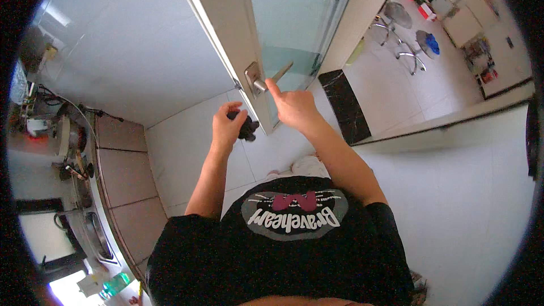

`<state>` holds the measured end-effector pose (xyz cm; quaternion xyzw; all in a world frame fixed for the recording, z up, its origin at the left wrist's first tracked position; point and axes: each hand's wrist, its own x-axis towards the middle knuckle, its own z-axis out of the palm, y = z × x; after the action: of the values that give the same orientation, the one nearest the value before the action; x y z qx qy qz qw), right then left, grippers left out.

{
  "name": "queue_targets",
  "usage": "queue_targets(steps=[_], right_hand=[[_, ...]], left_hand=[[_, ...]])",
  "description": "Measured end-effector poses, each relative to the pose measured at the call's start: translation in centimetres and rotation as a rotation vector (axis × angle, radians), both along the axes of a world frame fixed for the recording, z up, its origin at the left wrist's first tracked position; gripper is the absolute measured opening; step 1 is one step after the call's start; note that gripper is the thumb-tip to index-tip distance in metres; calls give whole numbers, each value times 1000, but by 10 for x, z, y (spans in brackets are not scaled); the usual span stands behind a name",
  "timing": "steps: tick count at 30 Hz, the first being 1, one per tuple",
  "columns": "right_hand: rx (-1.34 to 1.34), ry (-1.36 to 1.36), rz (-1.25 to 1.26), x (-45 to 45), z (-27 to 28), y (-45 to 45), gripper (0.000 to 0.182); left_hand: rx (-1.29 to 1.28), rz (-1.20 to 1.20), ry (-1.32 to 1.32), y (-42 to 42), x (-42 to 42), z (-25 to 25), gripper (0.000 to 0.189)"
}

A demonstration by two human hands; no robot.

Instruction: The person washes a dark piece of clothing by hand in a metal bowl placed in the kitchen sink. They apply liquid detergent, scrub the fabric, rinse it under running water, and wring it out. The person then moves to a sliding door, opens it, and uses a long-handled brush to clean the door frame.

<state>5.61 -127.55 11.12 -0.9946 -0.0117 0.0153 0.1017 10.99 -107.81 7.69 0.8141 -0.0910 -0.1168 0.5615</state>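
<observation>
My left hand (pixel 224 127) holds a small dark lumpy object (pixel 248 129) between thumb and fingers, beside the door's lower edge. What the object is cannot be made out. To its right, my right hand (pixel 295 108) is at the metal lever handle (pixel 280 73) of a glazed door (pixel 231 17). One extended finger or thumb touches the handle near its pivot, while the other fingers look folded. Whether they close around anything is hidden. The door stands ajar at an angle in front of me, with a pale frame around a glass pane (pixel 289 17).
A dark stone threshold (pixel 346 106) leads to a room with two wheeled stools (pixel 410 51). At left, a counter with brown-tiled sides (pixel 123 174) carries a stove (pixel 100 238), cookware and a green bottle (pixel 115 284). A white wall panel (pixel 450 195) is on my right.
</observation>
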Motion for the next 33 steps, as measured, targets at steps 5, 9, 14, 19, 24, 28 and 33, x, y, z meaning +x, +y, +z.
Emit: queue_targets(steps=[5,9,14,19,24,28,33], right_hand=[[102,-139,172,43,-11,-25,69],[261,-153,310,43,-9,-57,71],[485,-270,220,37,-5,-154,58],[526,-258,-34,31,-28,-262,53],[696,-241,-285,32,-45,-328,45],[790,-434,-473,26,-54,-390,34],[890,-504,-822,14,-40,-478,34]], left_hand=[[-55,-50,57,-35,11,-34,25],[-19,-106,90,-89,5,-17,25],[39,-230,99,-185,15,11,28],[-126,-255,-4,-291,43,8,28],[-109,-293,155,-389,62,14,24],[-295,-432,-9,-475,75,-1,22],[-227,-647,216,-581,91,25,20]])
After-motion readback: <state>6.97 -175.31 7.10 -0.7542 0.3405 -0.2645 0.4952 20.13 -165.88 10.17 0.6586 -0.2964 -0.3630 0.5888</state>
